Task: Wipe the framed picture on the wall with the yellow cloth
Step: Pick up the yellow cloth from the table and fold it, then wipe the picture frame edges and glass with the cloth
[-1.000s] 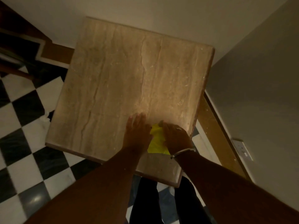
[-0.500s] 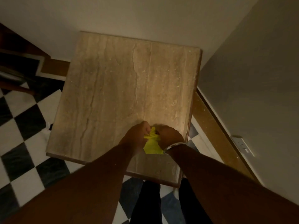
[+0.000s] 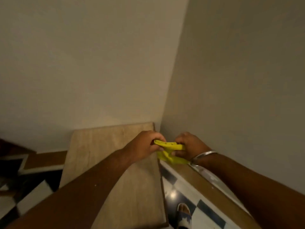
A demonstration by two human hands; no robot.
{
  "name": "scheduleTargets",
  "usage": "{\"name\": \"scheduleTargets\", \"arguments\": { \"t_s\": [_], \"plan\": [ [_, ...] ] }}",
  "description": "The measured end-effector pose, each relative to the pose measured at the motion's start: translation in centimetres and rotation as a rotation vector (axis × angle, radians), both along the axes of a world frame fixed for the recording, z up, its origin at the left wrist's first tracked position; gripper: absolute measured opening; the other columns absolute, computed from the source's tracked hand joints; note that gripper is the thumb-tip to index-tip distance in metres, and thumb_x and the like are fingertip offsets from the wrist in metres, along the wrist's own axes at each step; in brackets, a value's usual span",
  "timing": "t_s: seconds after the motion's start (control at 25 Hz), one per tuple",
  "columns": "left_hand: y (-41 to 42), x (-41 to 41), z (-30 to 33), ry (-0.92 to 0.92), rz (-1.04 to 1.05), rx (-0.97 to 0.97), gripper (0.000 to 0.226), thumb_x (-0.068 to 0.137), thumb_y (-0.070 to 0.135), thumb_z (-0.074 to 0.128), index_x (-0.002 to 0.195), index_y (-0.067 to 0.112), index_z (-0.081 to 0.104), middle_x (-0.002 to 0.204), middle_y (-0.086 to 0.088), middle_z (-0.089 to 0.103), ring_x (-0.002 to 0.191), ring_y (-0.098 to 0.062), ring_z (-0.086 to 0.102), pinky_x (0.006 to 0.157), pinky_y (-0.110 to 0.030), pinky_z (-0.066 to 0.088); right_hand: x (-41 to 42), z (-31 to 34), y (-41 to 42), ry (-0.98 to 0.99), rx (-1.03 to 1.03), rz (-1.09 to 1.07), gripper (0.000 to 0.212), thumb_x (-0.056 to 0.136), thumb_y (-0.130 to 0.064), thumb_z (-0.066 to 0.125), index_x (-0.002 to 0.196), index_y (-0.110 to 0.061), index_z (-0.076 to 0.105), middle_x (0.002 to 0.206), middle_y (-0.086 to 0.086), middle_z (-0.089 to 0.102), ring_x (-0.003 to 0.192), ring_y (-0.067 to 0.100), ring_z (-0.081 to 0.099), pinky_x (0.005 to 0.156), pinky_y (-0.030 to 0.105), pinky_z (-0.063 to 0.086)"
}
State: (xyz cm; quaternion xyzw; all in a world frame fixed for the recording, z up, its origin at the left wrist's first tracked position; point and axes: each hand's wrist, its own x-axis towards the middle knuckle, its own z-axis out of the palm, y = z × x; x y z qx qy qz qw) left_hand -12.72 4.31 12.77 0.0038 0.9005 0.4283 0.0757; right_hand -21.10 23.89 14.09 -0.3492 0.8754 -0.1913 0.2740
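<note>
The yellow cloth [image 3: 170, 150] hangs bunched between both hands, lifted above the right edge of the stone table. My left hand [image 3: 145, 146] grips its left end and my right hand [image 3: 189, 146], with a metal bangle on the wrist, grips its right end. A fold of the cloth droops below my right hand. No framed picture is in view; only bare walls show above the hands.
The beige stone-topped table [image 3: 115, 162] stands in the corner against the pale walls [image 3: 99, 63]. A wooden skirting [image 3: 214, 192] runs along the right wall. Black-and-white checkered floor [image 3: 181, 195] lies either side, with my sandalled foot [image 3: 184, 212] beside the table.
Both hands lifted the cloth off the table and pulled it out between them. The camera tilted up, so the walls fill most of the view.
</note>
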Motion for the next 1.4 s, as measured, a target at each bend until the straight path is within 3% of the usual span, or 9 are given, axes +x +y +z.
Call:
{"name": "scheduleTargets", "arguments": {
  "t_s": [0.4,0.48,0.6,0.72,0.92,1.08,1.2,1.32,1.4],
  "plan": [
    [20.9,-15.6,41.0,0.765,-0.495,-0.022,0.026,0.076,0.006,0.078,0.1,0.014,0.078,0.089,0.003,0.076,0.079,0.004,0.064,0.071,-0.006,0.047,-2.1,40.0,23.9,0.772,-0.263,-0.501,0.009,0.081,-0.014,0.072,0.089,-0.017,0.071,0.078,-0.002,0.064,0.075,0.016,0.055,0.066,0.024,0.038],
    [24.7,-15.6,47.3,0.858,-0.553,-0.034,0.024,0.075,0.006,0.079,0.098,0.014,0.078,0.086,0.002,0.077,0.075,0.002,0.065,0.069,-0.009,0.051,-1.0,45.7,27.4,0.809,-0.255,-0.504,0.019,0.084,-0.014,0.068,0.075,-0.03,0.063,0.07,-0.007,0.059,0.071,0.017,0.054,0.058,0.02,0.038],
    [31.7,-15.4,55.8,0.896,-0.599,0.065,0.019,0.075,0.0,0.078,0.09,0.012,0.077,0.078,-0.003,0.075,0.069,-0.007,0.066,0.07,-0.028,0.059,0.7,53.5,34.5,0.843,-0.249,-0.526,0.011,0.09,-0.004,0.056,0.09,-0.014,0.061,0.086,0.006,0.062,0.082,0.023,0.055,0.069,0.034,0.047],
    [38.0,-14.7,60.9,0.91,-0.648,0.193,0.021,0.082,-0.003,0.071,0.089,0.017,0.073,0.079,-0.006,0.07,0.072,-0.017,0.066,0.074,-0.042,0.06,2.2,58.3,40.6,0.935,-0.331,-0.569,0.02,0.088,0.002,0.053,0.104,-0.005,0.061,0.098,0.014,0.064,0.09,0.03,0.059,0.08,0.045,0.051],
    [45.4,-14.9,66.3,1.069,-0.635,0.309,0.018,0.087,0.001,0.067,0.094,0.016,0.073,0.093,-0.013,0.071,0.081,-0.031,0.07,0.072,-0.046,0.062,3.8,63.8,46.5,1.071,-0.468,-0.553,0.038,0.088,-0.002,0.058,0.122,-0.019,0.057,0.112,0.005,0.065,0.101,0.023,0.061,0.087,0.04,0.056],
    [48.4,-14.8,72.5,1.351,-0.661,0.391,0.013,0.083,0.005,0.073,0.095,0.011,0.074,0.074,0.003,0.069,0.062,-0.005,0.065,0.055,-0.024,0.053,5.0,70.2,48.7,1.333,-0.505,-0.456,0.035,0.087,-0.008,0.063,0.115,-0.029,0.058,0.106,0.001,0.066,0.097,0.024,0.063,0.083,0.037,0.056],
    [50.4,-14.4,77.5,1.572,-0.624,0.398,0.013,0.08,0.015,0.078,0.093,0.012,0.076,0.075,0.005,0.071,0.053,0.007,0.057,0.053,-0.009,0.041,5.8,74.4,49.7,1.8,-0.346,-0.45,0.032,0.084,-0.025,0.058,0.115,-0.021,0.064,0.1,0.007,0.07,0.084,0.026,0.065,0.073,0.038,0.057],
    [52.3,-15.2,79.7,1.747,-0.468,0.256,0.011,0.081,0.025,0.078,0.092,0.024,0.075,0.088,0.005,0.074,0.06,0.006,0.057,0.056,-0.024,0.046,5.7,77.1,50.8,2.06,-0.07,-0.449,0.028,0.083,-0.024,0.068,0.107,-0.009,0.066,0.089,0.017,0.071,0.071,0.032,0.066,0.06,0.043,0.059],
    [52.8,-16.8,79.6,1.898,-0.247,0.08,0.019,0.084,0.027,0.072,0.103,0.027,0.071,0.109,0.003,0.072,0.089,-0.009,0.066,0.079,-0.037,0.052,5.5,78.8,51.9,2.176,0.043,-0.512,0.031,0.082,-0.03,0.07,0.103,-0.008,0.065,0.083,0.015,0.069,0.065,0.029,0.064,0.055,0.034,0.053]
  ]
}}
